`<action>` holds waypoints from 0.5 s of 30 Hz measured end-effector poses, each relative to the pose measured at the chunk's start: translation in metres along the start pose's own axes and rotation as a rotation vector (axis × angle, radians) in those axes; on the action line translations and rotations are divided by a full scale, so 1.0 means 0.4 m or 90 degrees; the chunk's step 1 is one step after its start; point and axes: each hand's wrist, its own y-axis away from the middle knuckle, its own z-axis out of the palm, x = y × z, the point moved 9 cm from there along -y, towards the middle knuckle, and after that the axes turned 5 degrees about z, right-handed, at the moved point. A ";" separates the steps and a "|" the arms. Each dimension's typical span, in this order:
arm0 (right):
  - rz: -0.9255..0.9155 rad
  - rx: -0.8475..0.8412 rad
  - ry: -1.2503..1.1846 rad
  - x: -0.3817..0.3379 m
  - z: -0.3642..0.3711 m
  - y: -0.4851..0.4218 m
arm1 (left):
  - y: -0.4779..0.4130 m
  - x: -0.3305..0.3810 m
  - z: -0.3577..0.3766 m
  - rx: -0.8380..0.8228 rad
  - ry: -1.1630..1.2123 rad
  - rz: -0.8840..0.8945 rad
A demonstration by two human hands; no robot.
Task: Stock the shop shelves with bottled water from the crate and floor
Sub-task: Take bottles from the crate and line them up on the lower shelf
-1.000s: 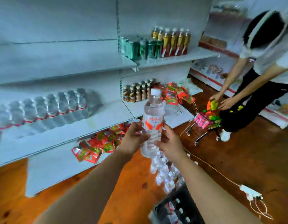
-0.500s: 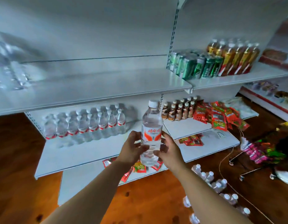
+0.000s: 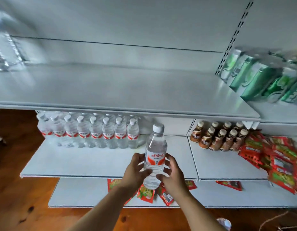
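A clear water bottle [image 3: 155, 154] with a white cap and an orange-red label stands upright in the air between both hands, in front of the middle white shelf [image 3: 94, 162]. My left hand [image 3: 136, 172] grips its lower left side. My right hand [image 3: 172, 174] holds its lower right side with curled fingers. A row of several matching water bottles [image 3: 94, 130] stands at the back of that shelf, to the left of the held bottle. Part of another bottle [image 3: 225, 223] lies on the floor at the bottom right.
The upper shelf [image 3: 127, 90] is bare in the middle, with green cans [image 3: 261, 80] at its right and blurred clear packs [image 3: 4, 47] at its left. Brown bottles [image 3: 219, 137] and red snack packets [image 3: 277, 157] sit on the right. More packets [image 3: 146, 192] lie on the lowest shelf.
The view has swung left and closer to the shelves; the other person and the crate have left the frame. Both hands still hold the bottle, now nearer the middle shelf.
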 end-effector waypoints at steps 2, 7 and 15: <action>-0.011 -0.009 0.003 0.044 0.007 -0.086 | -0.082 -0.072 0.001 0.008 0.000 0.002; -0.068 0.002 0.001 0.165 0.050 -0.327 | -0.297 -0.234 -0.017 0.017 -0.003 0.071; -0.183 0.040 -0.027 0.288 0.109 -0.633 | -0.539 -0.414 -0.055 0.084 0.013 0.180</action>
